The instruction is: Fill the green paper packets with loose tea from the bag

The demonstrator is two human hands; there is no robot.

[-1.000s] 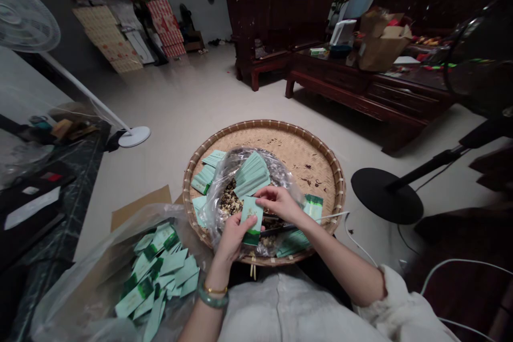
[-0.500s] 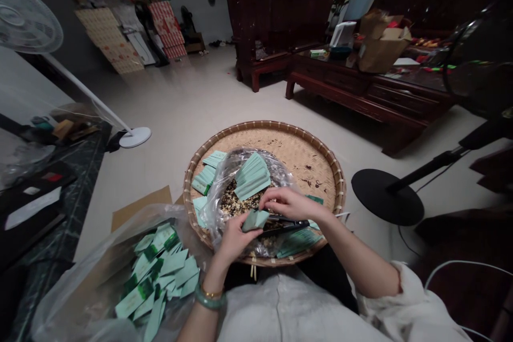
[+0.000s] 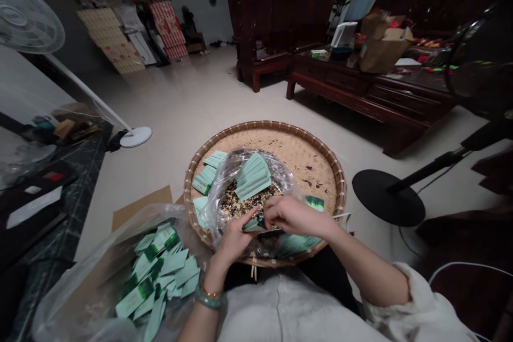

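Observation:
A round woven basket tray (image 3: 320, 156) lies in front of me. On it sits a clear plastic bag (image 3: 224, 189) of loose dried bits with a stack of pale green sachets (image 3: 252, 177) on top. My left hand (image 3: 233, 238) pinches one green sachet (image 3: 253, 226), held nearly flat over the bag. My right hand (image 3: 294, 215) is closed on a dark thin tool (image 3: 267, 223) whose tip meets the sachet's mouth. More green sachets (image 3: 206, 178) lie at the tray's left side.
A plastic-lined box of finished green sachets (image 3: 160, 272) stands at my lower left. A white standing fan (image 3: 28, 16) is at the left, a black fan base (image 3: 388, 197) at the right. Dark wooden furniture (image 3: 360, 91) lies beyond; a dark counter (image 3: 44, 192) runs along the left.
The sachet in my left hand has tipped from upright to nearly flat. My right hand has come down with the tool to the sachet's opening.

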